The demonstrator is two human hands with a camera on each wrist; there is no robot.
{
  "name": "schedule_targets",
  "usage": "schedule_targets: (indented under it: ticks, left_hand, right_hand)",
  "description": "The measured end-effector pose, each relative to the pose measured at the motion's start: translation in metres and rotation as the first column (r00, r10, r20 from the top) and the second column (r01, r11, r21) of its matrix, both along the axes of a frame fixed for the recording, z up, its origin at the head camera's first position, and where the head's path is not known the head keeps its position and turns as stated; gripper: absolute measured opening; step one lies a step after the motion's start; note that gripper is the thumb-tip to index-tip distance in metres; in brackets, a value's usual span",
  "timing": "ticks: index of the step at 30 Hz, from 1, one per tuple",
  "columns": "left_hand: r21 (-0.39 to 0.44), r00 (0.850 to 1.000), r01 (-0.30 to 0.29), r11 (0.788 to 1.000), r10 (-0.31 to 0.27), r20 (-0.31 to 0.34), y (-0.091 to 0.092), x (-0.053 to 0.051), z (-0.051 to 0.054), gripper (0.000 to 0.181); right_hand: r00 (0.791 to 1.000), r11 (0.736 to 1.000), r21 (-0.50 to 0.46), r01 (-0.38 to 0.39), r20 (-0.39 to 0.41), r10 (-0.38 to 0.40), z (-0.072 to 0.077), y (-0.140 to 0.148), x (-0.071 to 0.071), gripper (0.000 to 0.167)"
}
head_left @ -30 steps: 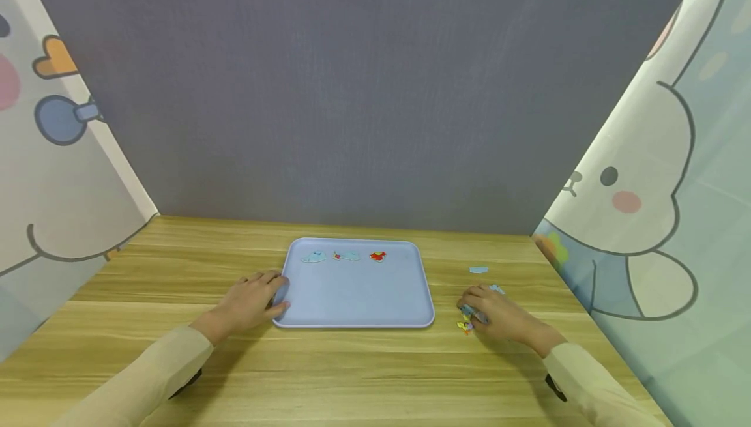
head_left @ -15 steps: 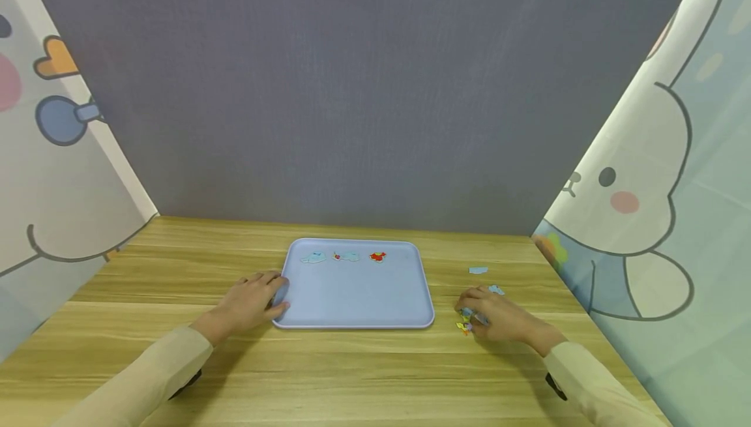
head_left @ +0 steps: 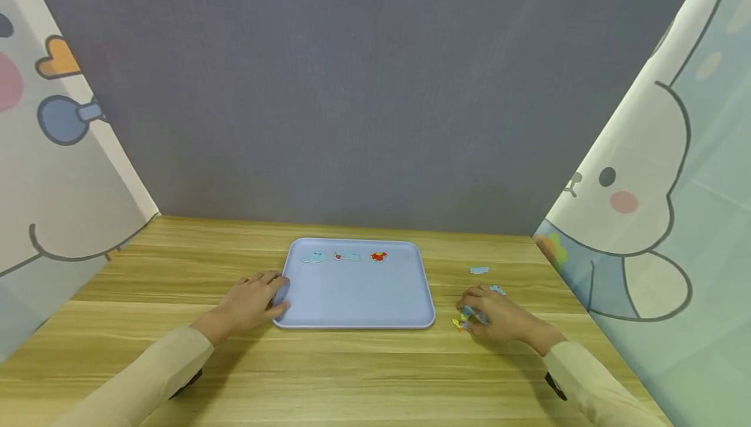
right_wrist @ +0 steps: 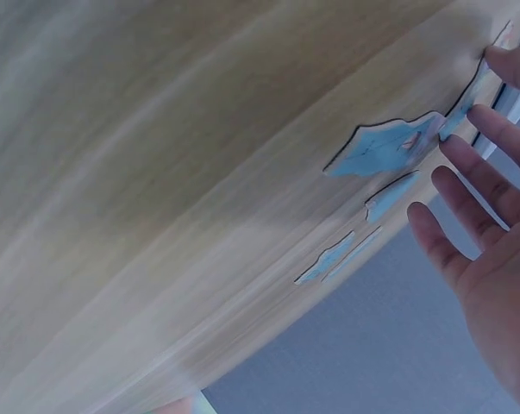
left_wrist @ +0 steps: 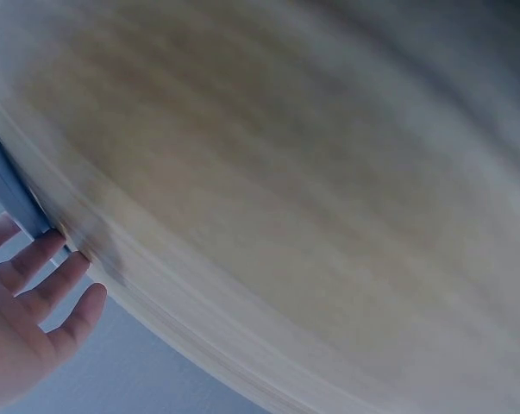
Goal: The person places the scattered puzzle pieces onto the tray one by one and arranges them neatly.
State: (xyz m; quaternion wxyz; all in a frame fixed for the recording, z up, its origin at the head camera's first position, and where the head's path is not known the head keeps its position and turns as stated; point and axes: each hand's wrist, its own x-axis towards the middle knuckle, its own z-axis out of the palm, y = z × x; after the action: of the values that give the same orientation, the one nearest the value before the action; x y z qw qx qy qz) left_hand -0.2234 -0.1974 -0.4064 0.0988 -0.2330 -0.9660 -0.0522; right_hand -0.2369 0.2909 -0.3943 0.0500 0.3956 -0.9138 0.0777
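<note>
My left hand (head_left: 249,302) rests at the left side of the pale blue tray (head_left: 358,296). Its relaxed fingers touch the tray's edge, also seen in the left wrist view. Over on the right, the thumb and fingers of my right hand (head_left: 495,313) pinch a flat, printed puzzle piece (right_wrist: 468,97) at the table surface. A yellow part (head_left: 457,323) shows beside the thumb in the head view. Under the same hand lies a light blue puzzle piece (right_wrist: 385,148), partly hidden from above. Inside the tray, along its far side, lie two light blue pieces (head_left: 313,257) and a red piece (head_left: 378,257).
Beyond the right hand, more light blue pieces (head_left: 479,270) lie on the wooden table (head_left: 364,375). A dark grey panel (head_left: 352,88) stands at the table's back. Cartoon-printed sheets (head_left: 639,205) hang at both sides.
The yellow-marked piece by my right hand has shifted slightly left and turned a little. My left hand and the tray have stayed in place.
</note>
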Motion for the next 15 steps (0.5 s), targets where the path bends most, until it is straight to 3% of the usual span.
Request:
schedule_targets:
  ticks: [5, 15]
  left_hand:
    - [-0.004, 1.000, 0.000, 1.000, 0.000, 0.001, -0.0007, -0.0010, -0.0013, 0.049]
    - [-0.007, 1.000, -0.002, 1.000, 0.002, 0.008, -0.0011, -0.0013, -0.0023, 0.049]
  right_hand:
    - [0.999, 0.999, 0.013, 0.036, 0.012, -0.036, 0.0002, 0.0002, 0.0003, 0.029]
    - [1.000, 0.999, 0.035, -0.013, -0.005, 0.013, 0.0033, 0.0013, -0.0007, 0.027]
